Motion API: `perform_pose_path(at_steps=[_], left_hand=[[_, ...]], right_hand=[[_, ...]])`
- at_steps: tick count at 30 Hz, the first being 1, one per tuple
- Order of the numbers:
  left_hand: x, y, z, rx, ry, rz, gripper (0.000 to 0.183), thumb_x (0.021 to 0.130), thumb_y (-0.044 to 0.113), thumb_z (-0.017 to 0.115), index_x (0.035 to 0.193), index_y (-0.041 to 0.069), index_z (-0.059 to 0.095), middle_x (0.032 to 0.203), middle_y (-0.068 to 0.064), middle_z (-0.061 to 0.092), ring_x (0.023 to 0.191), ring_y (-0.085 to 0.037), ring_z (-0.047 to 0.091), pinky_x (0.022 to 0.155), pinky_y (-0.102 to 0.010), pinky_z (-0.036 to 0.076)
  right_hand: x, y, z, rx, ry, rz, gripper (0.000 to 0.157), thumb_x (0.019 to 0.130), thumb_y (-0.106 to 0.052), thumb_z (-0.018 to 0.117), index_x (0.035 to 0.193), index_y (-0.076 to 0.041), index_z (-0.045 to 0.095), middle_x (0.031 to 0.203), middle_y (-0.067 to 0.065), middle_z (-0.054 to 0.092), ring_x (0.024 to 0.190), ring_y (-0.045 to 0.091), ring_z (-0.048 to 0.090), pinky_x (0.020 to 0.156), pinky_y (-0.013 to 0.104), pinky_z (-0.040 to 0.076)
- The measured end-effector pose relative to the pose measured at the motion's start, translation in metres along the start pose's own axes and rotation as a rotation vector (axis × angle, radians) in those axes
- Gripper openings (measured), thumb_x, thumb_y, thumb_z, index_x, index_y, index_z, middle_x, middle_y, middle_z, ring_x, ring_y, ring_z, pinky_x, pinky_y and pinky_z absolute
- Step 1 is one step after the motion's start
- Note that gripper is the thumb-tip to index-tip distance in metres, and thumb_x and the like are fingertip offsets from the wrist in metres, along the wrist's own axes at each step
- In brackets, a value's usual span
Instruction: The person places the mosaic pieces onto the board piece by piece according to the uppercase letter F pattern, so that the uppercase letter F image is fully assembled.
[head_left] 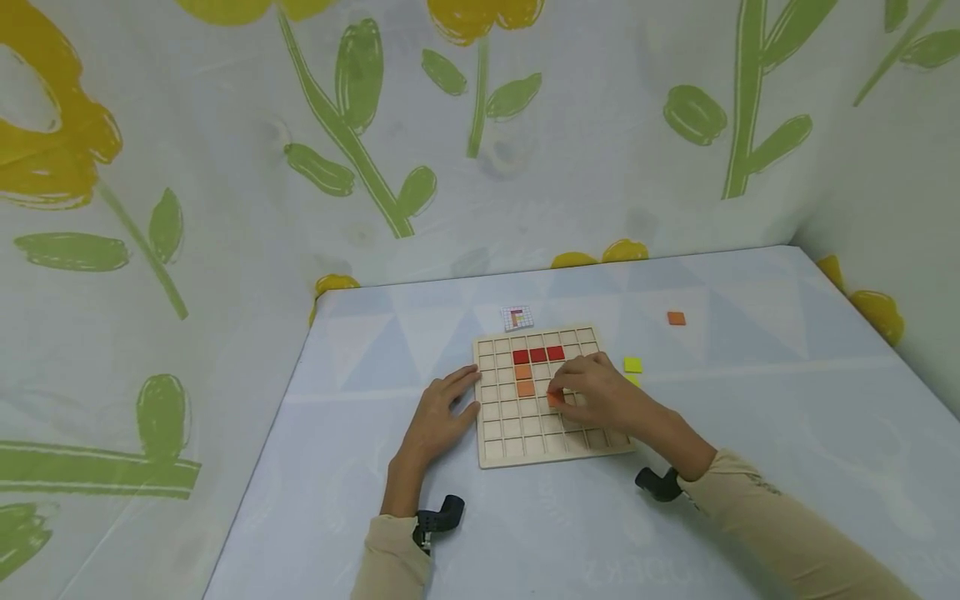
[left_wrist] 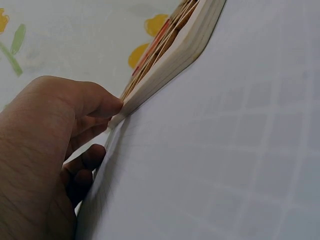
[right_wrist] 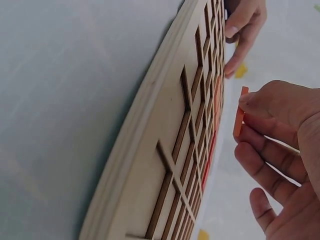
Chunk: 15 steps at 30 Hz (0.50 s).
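A square wooden grid board (head_left: 513, 429) lies on the table, tilted slightly in the head view. Three red tiles (head_left: 538, 355) make a row in its upper part, and two orange tiles (head_left: 524, 388) run down below the leftmost red one. Between thumb and fingertips my right hand (head_left: 596, 390) pinches another orange tile (right_wrist: 241, 115), held on edge over the middle of the grid. My left hand (head_left: 438, 417) touches the board's left edge with thumb and fingers spread, gripping nothing; its thumb (left_wrist: 107, 102) meets the wooden side in the left wrist view.
Behind the board lies a small card (head_left: 517, 317) printed with a coloured grid pattern. Yellow tiles (head_left: 633, 365) are right of the board, one partly hidden by my right hand. A loose orange tile (head_left: 677, 318) lies farther back. Flower-printed fabric (head_left: 480, 208) encloses the table.
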<state>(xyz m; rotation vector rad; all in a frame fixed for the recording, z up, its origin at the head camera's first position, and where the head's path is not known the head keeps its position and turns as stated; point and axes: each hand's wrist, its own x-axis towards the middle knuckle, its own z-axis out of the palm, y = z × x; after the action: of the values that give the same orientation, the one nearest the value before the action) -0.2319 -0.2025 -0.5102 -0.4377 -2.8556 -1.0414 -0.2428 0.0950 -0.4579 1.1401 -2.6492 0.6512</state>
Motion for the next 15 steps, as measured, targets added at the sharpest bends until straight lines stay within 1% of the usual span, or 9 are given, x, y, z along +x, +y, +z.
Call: perform_pose_path(at_steps=[6,7,10,13,15], left_hand=[[-0.001,0.0,-0.001,0.006,0.005,-0.001,0.05,0.094,0.024,0.064,0.143,0.021,0.058,0.151,0.014,0.046,0.106,-0.016,0.053,0.099,-0.045,0.04],[-0.001,0.0,-0.001,0.006,0.003,-0.002,0.05,0.094,0.024,0.064,0.143,0.021,0.058,0.151,0.014,0.046,0.108,-0.015,0.053,0.101,-0.045,0.039],[-0.001,0.0,-0.002,0.012,-0.003,0.0,0.05,0.095,0.024,0.064,0.144,0.021,0.057,0.152,0.013,0.045,0.11,-0.015,0.054,0.102,-0.044,0.039],[-0.001,0.001,-0.002,0.011,-0.003,0.005,0.05,0.095,0.025,0.063,0.144,0.02,0.057,0.152,0.012,0.045,0.107,-0.014,0.053,0.099,-0.043,0.04],[-0.001,0.002,-0.002,0.006,-0.002,0.007,0.049,0.095,0.024,0.064,0.144,0.02,0.057,0.152,0.012,0.046,0.102,-0.015,0.051,0.095,-0.043,0.041]], right_hand=[[0.008,-0.007,0.006,0.006,-0.01,-0.037,0.015,0.08,-0.018,0.085,0.093,-0.017,0.077,0.097,-0.007,0.069,0.097,0.014,0.061,0.085,0.039,0.04],[0.009,-0.008,0.007,0.011,-0.016,-0.035,0.015,0.081,-0.018,0.085,0.093,-0.017,0.077,0.097,-0.007,0.069,0.097,0.014,0.061,0.085,0.039,0.039],[0.013,-0.012,0.01,0.014,-0.04,-0.026,0.015,0.082,-0.019,0.083,0.095,-0.016,0.077,0.098,-0.007,0.069,0.098,0.014,0.062,0.085,0.038,0.039],[0.016,-0.016,0.012,-0.002,-0.056,-0.012,0.016,0.083,-0.021,0.082,0.097,-0.016,0.078,0.098,-0.006,0.07,0.098,0.015,0.062,0.086,0.039,0.039],[0.018,-0.017,0.015,-0.016,-0.06,-0.016,0.016,0.083,-0.022,0.082,0.097,-0.015,0.078,0.097,-0.005,0.07,0.097,0.015,0.062,0.087,0.04,0.04]])
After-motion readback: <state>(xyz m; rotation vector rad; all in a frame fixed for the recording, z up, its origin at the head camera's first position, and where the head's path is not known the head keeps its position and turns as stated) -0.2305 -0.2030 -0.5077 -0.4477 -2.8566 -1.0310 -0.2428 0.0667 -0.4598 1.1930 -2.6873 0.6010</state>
